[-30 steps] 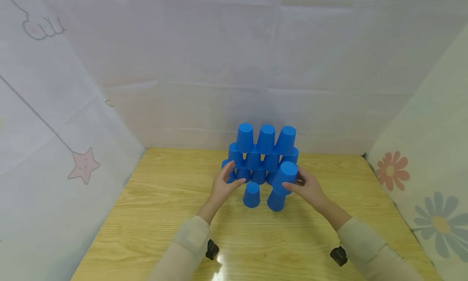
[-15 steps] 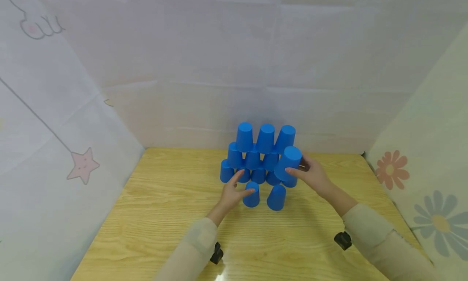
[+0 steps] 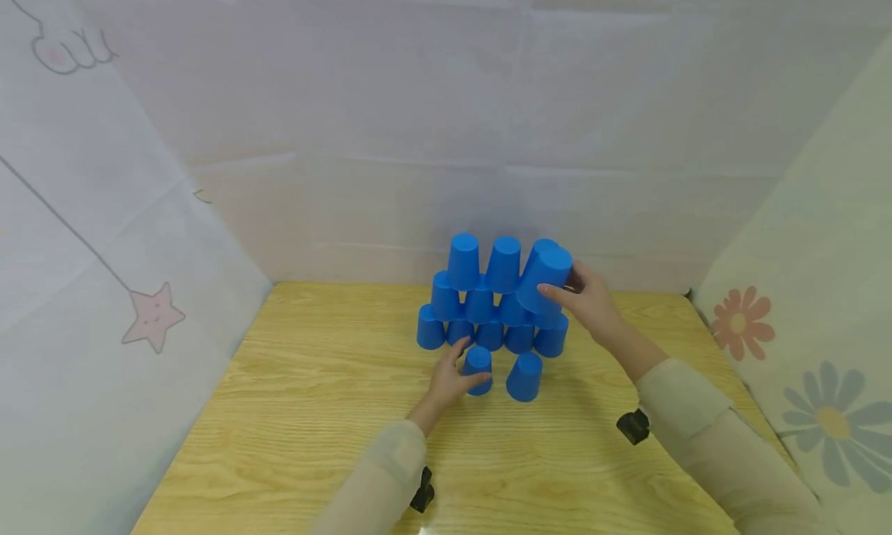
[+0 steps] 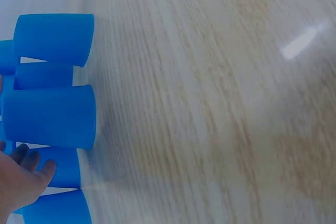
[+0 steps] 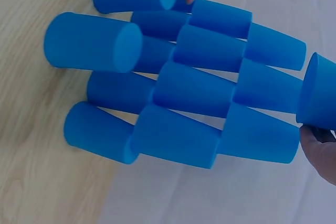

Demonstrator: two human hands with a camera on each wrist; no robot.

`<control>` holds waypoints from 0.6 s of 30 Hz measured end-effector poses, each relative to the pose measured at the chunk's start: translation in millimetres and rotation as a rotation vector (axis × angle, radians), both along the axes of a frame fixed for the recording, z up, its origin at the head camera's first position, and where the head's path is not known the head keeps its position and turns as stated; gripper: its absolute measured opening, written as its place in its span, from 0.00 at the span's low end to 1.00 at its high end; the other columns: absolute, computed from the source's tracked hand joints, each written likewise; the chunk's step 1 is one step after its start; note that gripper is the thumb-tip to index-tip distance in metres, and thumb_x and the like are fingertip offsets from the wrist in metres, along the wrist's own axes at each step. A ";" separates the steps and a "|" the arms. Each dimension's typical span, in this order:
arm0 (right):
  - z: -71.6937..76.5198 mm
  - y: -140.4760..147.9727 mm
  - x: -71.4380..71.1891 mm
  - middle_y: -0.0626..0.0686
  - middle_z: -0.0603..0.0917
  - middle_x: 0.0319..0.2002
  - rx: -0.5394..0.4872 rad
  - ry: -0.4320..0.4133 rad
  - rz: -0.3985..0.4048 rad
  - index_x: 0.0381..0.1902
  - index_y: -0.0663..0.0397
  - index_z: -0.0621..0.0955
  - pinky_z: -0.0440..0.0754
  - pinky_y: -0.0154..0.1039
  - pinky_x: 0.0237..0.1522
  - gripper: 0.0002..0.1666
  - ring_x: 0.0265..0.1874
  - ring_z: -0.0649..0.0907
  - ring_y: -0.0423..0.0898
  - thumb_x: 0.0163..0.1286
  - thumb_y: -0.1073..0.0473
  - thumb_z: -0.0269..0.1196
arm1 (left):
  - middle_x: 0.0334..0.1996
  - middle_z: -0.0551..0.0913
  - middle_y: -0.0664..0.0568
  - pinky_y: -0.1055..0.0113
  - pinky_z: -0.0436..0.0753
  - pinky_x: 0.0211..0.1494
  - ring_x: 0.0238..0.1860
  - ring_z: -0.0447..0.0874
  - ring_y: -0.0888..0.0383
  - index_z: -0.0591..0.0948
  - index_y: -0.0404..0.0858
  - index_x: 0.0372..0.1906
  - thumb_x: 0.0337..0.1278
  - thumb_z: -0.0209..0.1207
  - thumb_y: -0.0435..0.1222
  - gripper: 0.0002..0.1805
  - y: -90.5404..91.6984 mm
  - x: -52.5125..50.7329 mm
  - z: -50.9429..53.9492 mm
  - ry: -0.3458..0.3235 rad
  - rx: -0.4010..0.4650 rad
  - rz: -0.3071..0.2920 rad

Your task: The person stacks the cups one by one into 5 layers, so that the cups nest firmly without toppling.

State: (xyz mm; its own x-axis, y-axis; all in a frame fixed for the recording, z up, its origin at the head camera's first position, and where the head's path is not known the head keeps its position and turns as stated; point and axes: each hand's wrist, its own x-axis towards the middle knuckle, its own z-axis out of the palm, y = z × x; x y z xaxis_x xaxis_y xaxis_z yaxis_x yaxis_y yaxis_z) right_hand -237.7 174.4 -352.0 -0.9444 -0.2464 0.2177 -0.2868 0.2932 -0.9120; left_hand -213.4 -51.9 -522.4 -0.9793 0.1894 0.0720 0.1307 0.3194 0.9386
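Observation:
Upside-down blue cups form a stepped wall: several in the bottom row [image 3: 490, 335], several in the middle row [image 3: 478, 306], three on top [image 3: 463, 262]. My right hand [image 3: 588, 301] grips another upside-down blue cup [image 3: 546, 279], which hides part of the top row's right-end cup. In the right wrist view, this held cup [image 5: 320, 95] is beside the top row. In front of the wall stand two separate cups, the front left cup [image 3: 478, 358] and the front right cup [image 3: 524, 378]. My left hand [image 3: 444, 382], thumb and fingers spread, is beside the front left cup; contact cannot be told.
A wood-grain table [image 3: 313, 380] lies beneath the cups. Behind it hangs a pale creased sheet [image 3: 362, 210], close to the wall of cups. Printed sheets stand at the left [image 3: 84, 349] and right [image 3: 822, 287] edges.
My right hand has lifted its cup from above the front right cup, up and back to the top row's right end. My left hand has come down and right towards the front left cup.

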 end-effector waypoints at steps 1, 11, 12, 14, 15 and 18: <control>1.8 -1.1 -2.1 0.61 0.69 0.54 -0.006 0.014 -0.005 0.60 0.58 0.61 0.65 0.50 0.52 0.36 0.52 0.68 0.55 0.57 0.53 0.60 | 0.60 0.60 0.42 0.51 0.60 0.57 0.59 0.56 0.45 0.58 0.35 0.62 0.41 0.64 0.42 0.42 0.3 -2.2 -6.3 -0.001 -0.013 0.008; 20.1 -11.7 -21.9 0.59 0.71 0.52 -0.009 0.054 -0.088 0.58 0.58 0.64 0.66 0.48 0.51 0.38 0.51 0.70 0.52 0.54 0.47 0.62 | 0.57 0.63 0.39 0.51 0.62 0.56 0.57 0.60 0.45 0.60 0.32 0.60 0.42 0.64 0.36 0.37 6.4 -3.4 -18.7 0.076 0.012 0.051; 20.9 -12.2 -23.5 0.58 0.71 0.52 -0.003 0.049 -0.096 0.58 0.58 0.64 0.66 0.48 0.51 0.38 0.52 0.69 0.52 0.54 0.47 0.62 | 0.56 0.64 0.39 0.51 0.62 0.56 0.57 0.61 0.44 0.61 0.31 0.59 0.42 0.64 0.35 0.37 7.2 -3.5 -19.8 0.092 0.024 0.052; 22.4 -13.0 -27.1 0.58 0.71 0.52 0.002 0.049 -0.102 0.59 0.57 0.63 0.66 0.49 0.52 0.38 0.52 0.69 0.52 0.54 0.47 0.62 | 0.55 0.66 0.39 0.50 0.63 0.55 0.56 0.62 0.44 0.62 0.30 0.58 0.42 0.64 0.34 0.36 8.5 -4.2 -23.4 0.119 0.031 0.055; 23.3 -13.4 -28.8 0.58 0.71 0.52 0.009 0.050 -0.107 0.59 0.57 0.63 0.66 0.49 0.52 0.38 0.52 0.69 0.52 0.54 0.47 0.61 | 0.54 0.67 0.40 0.49 0.63 0.54 0.55 0.63 0.44 0.63 0.30 0.58 0.41 0.64 0.34 0.35 9.2 -4.8 -25.5 0.130 0.033 0.055; 26.4 -14.8 -34.3 0.58 0.71 0.53 0.023 0.048 -0.127 0.59 0.57 0.63 0.65 0.50 0.52 0.38 0.52 0.69 0.52 0.54 0.46 0.61 | 0.53 0.68 0.41 0.49 0.64 0.53 0.54 0.64 0.45 0.63 0.29 0.57 0.41 0.64 0.33 0.34 10.8 -5.8 -29.3 0.149 0.036 0.055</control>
State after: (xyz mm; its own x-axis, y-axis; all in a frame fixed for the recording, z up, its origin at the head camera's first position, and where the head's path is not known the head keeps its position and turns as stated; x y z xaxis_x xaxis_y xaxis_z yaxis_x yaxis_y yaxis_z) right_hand -272.0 159.6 -325.6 -0.9569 -0.1314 0.2590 -0.2892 0.3504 -0.8908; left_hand -219.1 -41.1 -551.7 -0.9660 0.1302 0.2234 0.2529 0.2968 0.9208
